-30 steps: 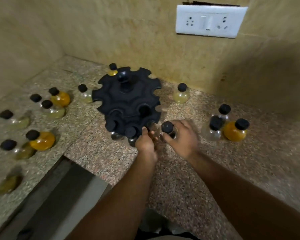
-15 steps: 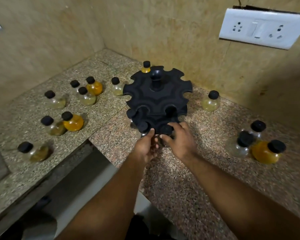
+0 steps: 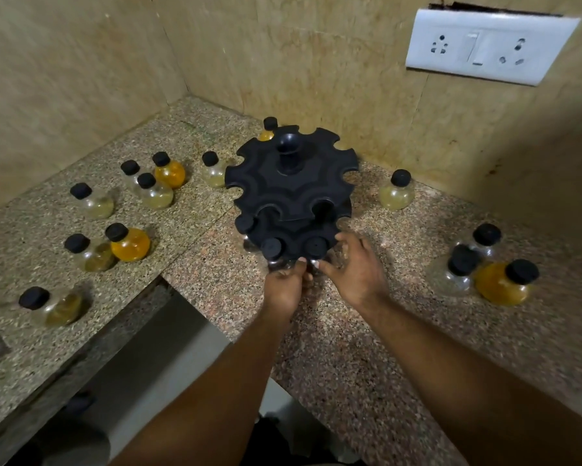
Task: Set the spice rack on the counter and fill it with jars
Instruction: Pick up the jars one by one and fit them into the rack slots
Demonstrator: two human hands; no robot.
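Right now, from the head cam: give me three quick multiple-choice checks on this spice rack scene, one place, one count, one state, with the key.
1. Where is the wall socket plate relative to the spice rack?
A) above and right, on the wall
B) on the left wall
C) under the rack

2. How many jars form the far-right cluster?
A) one
B) three
C) six

3. The loose jars on the counter are:
A) uncapped
B) capped in black
C) lying in pieces

Key:
1 A, the plate is on the wall up right of the rack.
2 B, two clear ones and one orange jar stand together.
3 B, each one in view has a black cap.
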